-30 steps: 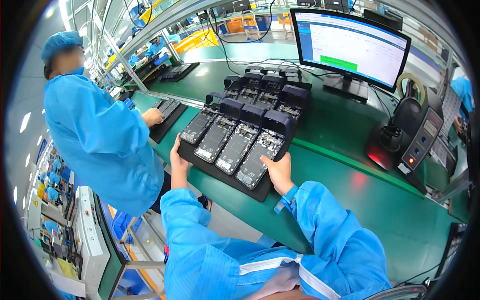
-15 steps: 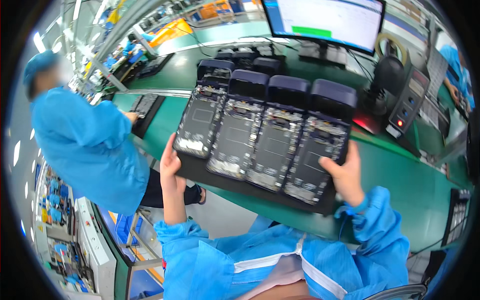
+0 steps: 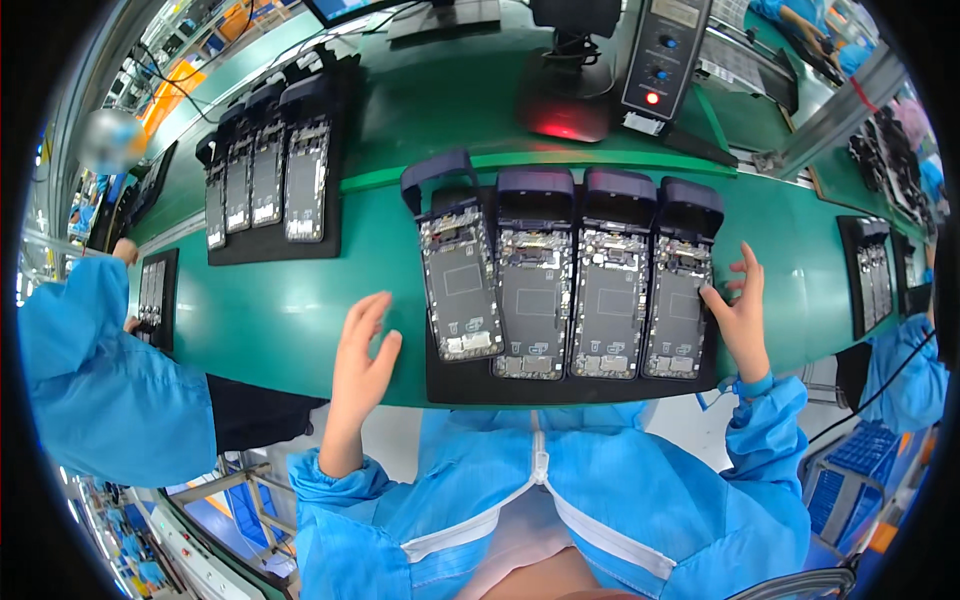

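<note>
On the green bench in front of me lies a black tray with a row of several opened phones, their circuit boards and dark inner faces showing. Each has a dark purple frame raised at its far end. The leftmost phone sits askew, tilted against its neighbour. My left hand hovers left of the tray, empty, fingers stretched and thumb apart. At the tray's right side my right hand has its fingers spread, with the thumb at the edge of the rightmost phone; whether it touches is hard to tell.
Another black tray of opened phones stands back left. A scanner stand with a red glow and a grey control box with knobs are at the back. A green strip crosses the bench. At left, a co-worker in blue handles another tray.
The tray of phones, held up in both hands before, now rests on the bench. Both hands have let go of it. My view has turned to the right, and the leftmost phone sits askew.
</note>
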A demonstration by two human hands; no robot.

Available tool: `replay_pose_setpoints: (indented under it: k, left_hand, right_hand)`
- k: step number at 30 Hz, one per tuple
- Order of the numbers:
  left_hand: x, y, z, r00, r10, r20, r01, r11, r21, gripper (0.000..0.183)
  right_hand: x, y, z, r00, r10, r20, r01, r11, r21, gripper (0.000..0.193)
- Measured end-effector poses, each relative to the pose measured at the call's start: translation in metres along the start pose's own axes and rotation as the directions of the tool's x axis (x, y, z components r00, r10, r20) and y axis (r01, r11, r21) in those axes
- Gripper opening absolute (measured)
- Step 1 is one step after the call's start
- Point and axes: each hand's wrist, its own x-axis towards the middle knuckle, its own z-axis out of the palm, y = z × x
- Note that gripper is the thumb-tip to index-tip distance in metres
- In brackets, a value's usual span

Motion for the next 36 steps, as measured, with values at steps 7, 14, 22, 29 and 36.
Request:
replay_pose_setpoints:
  k: [7,14,22,29,36]
  left_hand:
    - [0.043,-0.019,0.037,0.994,0.014,0.104,-0.033,0.983,0.179,0.064]
    - [0.051,-0.011,0.031,0.987,-0.120,0.105,0.155,0.883,-0.444,0.055]
    - [0.062,0.021,0.053,0.999,0.011,-0.049,-0.020,0.983,-0.183,0.084]
    - [0.056,0.042,0.054,0.970,0.237,0.059,-0.244,0.921,0.304,0.082]
    - [0.038,0.030,0.040,0.971,0.240,0.019,-0.240,0.970,0.031,0.075]
  right_hand:
    - [-0.017,-0.019,0.027,0.982,-0.184,-0.038,0.188,0.954,0.232,0.067]
    - [-0.011,-0.016,0.031,0.999,-0.008,-0.044,0.028,0.883,0.469,0.069]
    - [-0.020,-0.017,0.028,0.999,-0.032,0.027,0.018,0.904,0.426,0.069]
    - [-0.036,-0.020,0.018,0.996,-0.040,0.076,0.019,0.965,0.260,0.064]
    - [-0.032,-0.018,0.017,0.995,-0.032,0.089,0.008,0.965,0.263,0.061]
